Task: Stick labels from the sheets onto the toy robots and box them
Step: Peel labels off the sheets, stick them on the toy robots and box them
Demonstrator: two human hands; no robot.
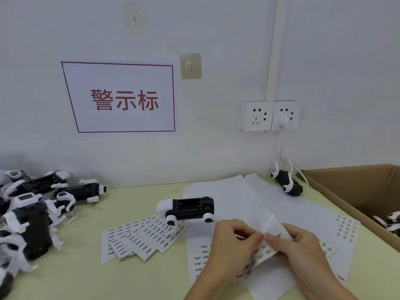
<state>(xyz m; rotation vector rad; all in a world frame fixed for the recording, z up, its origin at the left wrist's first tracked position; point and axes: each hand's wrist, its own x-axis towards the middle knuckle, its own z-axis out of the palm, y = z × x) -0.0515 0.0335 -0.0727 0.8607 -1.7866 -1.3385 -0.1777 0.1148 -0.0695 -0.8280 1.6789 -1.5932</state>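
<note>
Pale green tabletop (75, 273) meets a white wall bearing a red-bordered sign (123, 98). Both hands pinch a curled label sheet (275, 232): the left hand (229, 250) and right hand (300, 250) meet at its edge. Just behind lies an overturned toy robot (188, 210); a cardboard box (357, 187) stands right.

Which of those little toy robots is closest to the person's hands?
The lone toy robot lying belly-up in the middle of the table, just beyond the hands. The pile sits far left; another toy lies by the box.
</note>
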